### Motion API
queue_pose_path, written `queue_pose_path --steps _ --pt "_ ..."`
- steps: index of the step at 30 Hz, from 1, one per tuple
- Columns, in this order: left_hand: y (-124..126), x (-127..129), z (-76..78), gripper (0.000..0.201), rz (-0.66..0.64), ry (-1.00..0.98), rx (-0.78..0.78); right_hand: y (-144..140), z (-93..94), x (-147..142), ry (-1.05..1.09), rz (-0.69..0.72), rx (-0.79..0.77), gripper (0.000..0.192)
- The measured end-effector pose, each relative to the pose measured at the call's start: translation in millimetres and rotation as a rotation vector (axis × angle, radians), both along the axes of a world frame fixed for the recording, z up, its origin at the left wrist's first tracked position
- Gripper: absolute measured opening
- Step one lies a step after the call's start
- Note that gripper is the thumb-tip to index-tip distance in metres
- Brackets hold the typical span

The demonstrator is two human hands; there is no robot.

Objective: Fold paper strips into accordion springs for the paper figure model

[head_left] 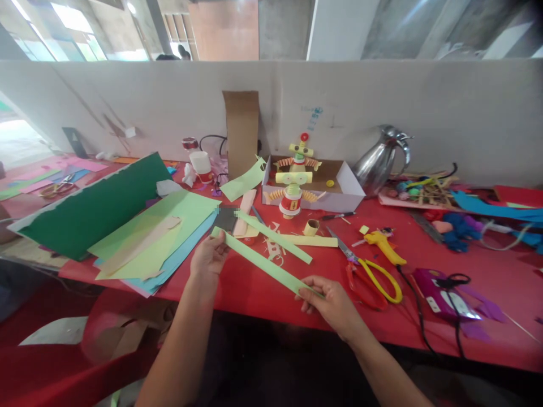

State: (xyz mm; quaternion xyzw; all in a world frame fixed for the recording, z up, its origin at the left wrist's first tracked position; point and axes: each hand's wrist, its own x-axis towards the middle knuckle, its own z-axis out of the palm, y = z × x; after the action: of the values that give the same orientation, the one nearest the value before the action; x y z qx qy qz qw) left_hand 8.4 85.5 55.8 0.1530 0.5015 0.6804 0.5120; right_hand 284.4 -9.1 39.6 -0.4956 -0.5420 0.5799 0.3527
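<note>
A long light-green paper strip (pixel 261 262) stretches between my two hands above the red table (pixel 254 288). My left hand (pixel 208 255) pinches its upper left end, and my right hand (pixel 328 299) pinches its lower right end. A second light-green strip (pixel 278 238) lies on the table just behind it. A pale yellow strip (pixel 311 241) and a small paper roll (pixel 311 227) rest further back.
Sheets of green, light-green and blue paper (pixel 148 237) are stacked at the left. Yellow-and-red scissors (pixel 373 274) and a yellow glue gun (pixel 384 244) lie at the right. A paper-roll figure (pixel 292 195) stands before a white box (pixel 343 195); a metal jug (pixel 382 161) is behind.
</note>
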Motion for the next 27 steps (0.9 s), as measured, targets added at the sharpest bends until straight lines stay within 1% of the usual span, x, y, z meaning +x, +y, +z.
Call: queue_pose_path --steps 3,5,8,10,12,13,14,16,19,20,22,23,25,27 --pt "-1 -2 2.9 0.017 0.016 -0.066 -0.032 4 -0.9 1 -0.023 -0.009 0.024 0.040" --pt "3 3 3.7 0.016 -0.008 -0.090 -0.056 7 -2.6 4 -0.041 -0.029 0.026 0.040" --pt "18 21 3.1 0.017 -0.090 -0.083 -0.079 9 -5.5 12 -0.060 -0.068 -0.005 0.041" --pt "27 36 3.5 0.019 -0.123 -0.098 -0.067 8 -7.0 18 -0.061 -0.111 -0.008 0.041" --pt "29 47 5.9 0.016 -0.140 -0.127 -0.023 5 -8.1 23 -0.096 -0.166 0.037 0.040" --pt "26 50 7.7 0.012 -0.162 -0.151 0.007 4 -8.9 25 -0.139 -0.193 0.074 0.039" --pt "21 52 9.6 0.008 -0.187 -0.176 0.040 2 -9.9 27 -0.193 -0.209 0.112 0.038" --pt "4 53 12.8 0.012 -0.325 -0.249 0.108 1 -12.8 27 -0.294 -0.217 0.177 0.037" --pt "-29 60 13.1 0.024 -0.357 -0.201 0.119 -1 -17.8 18 -0.318 -0.229 0.229 0.034" --pt "-41 67 11.1 0.031 -0.363 -0.170 0.100 -2 -19.3 12 -0.303 -0.243 0.243 0.033" --pt "-66 86 3.8 0.043 -0.420 -0.089 0.061 -8 -21.6 -4 -0.276 -0.263 0.273 0.030" --pt "-77 96 -1.1 0.045 -0.459 -0.056 0.082 -12 -22.3 -14 -0.262 -0.259 0.288 0.027" --pt "-98 112 -10.8 0.040 -0.482 0.029 0.107 -22 -22.1 -31 -0.212 -0.210 0.304 0.024" --pt "-110 115 -16.9 0.029 -0.468 0.116 0.105 -32 -18.6 -41 -0.172 -0.085 0.281 0.022"
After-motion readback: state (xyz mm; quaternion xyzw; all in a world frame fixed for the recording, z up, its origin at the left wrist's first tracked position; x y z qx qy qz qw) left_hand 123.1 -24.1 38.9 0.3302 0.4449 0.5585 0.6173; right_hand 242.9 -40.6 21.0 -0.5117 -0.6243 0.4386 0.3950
